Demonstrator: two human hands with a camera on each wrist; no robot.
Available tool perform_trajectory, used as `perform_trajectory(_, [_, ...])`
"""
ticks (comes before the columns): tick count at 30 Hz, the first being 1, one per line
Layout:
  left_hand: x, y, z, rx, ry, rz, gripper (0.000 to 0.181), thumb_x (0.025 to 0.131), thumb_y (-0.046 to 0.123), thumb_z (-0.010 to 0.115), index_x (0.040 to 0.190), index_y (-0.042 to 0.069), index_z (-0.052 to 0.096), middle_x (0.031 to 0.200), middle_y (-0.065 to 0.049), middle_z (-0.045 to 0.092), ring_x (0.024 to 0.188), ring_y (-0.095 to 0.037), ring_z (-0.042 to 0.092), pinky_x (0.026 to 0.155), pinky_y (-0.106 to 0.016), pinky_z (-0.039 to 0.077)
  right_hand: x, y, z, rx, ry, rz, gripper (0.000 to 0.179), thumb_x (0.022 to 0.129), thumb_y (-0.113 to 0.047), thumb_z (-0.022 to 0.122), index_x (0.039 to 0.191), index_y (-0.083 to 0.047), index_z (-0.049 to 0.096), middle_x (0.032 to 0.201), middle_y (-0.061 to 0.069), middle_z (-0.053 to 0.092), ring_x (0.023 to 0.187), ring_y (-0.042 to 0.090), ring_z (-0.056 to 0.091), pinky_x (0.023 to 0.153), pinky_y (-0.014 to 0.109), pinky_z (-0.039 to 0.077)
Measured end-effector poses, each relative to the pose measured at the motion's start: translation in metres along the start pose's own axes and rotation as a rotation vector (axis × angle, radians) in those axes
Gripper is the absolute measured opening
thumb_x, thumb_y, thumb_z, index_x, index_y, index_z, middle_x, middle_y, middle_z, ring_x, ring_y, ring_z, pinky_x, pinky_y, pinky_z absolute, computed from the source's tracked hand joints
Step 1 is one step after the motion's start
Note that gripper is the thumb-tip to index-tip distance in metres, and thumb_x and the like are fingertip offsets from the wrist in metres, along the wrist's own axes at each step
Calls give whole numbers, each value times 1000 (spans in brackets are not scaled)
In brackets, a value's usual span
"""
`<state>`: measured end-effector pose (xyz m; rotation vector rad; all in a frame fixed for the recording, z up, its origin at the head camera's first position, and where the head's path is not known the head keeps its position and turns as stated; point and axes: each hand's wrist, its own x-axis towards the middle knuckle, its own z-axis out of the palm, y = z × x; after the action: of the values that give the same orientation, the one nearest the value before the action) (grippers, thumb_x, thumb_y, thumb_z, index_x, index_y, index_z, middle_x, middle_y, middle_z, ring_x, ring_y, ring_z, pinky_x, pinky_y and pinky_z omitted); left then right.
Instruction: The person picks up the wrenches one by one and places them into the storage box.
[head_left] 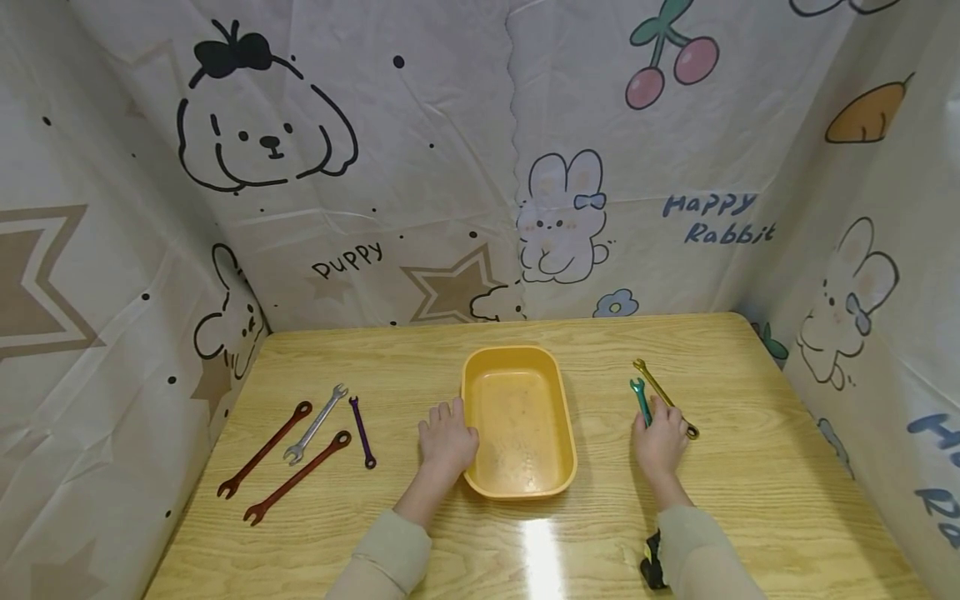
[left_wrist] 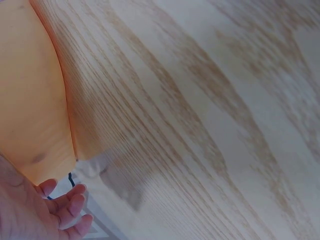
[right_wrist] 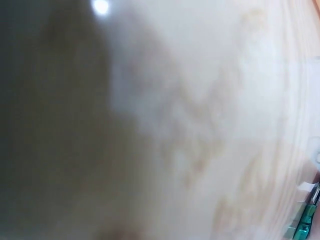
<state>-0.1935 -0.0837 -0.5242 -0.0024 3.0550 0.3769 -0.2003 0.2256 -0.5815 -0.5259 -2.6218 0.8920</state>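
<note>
Green wrench point(head_left: 642, 402), toward the right edge of the counter point(head_left: 757, 442), is pinched in the right hand point(head_left: 661, 442); the left hand point(head_left: 447, 440), fingers relaxed, touches the yellow bin point(head_left: 522, 425) mid-counter. Picking up seems underway; lifting should call for clearing the adjacent gold wrench point(head_left: 656, 387).

We are seeing a green wrench point(head_left: 642, 403), a gold wrench point(head_left: 656, 384), two red wrenches point(head_left: 264, 451), a silver wrench point(head_left: 317, 424), a purple wrench point(head_left: 362, 432), an orange-yellow tray point(head_left: 521, 425), a yellow wood-grained table point(head_left: 750, 467) and pale cloth point(head_left: 450, 125) patterned with brown stars point(head_left: 461, 287).
</note>
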Motion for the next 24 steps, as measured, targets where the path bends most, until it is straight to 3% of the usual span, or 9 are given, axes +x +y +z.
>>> perform_trajectory(10, [0,0,0,-1,3,3,30,87,23,48,112,7,42,99,-15,47,93,-30,42,75,-45,36,0,0,1,-55,-44,-6,37,93,-14,46,127,3,47,114,26,41,103,43,36,85,55,29])
perform_trajectory(24, [-1,0,0,-1,2,0,32,87,23,48,113,6,42,101,-15,47,95,-30,43,75,-45,36,0,-2,3,-58,-26,-24,31,94,-11,47,121,2,52,108,26,44,98,42,39,81,53,30])
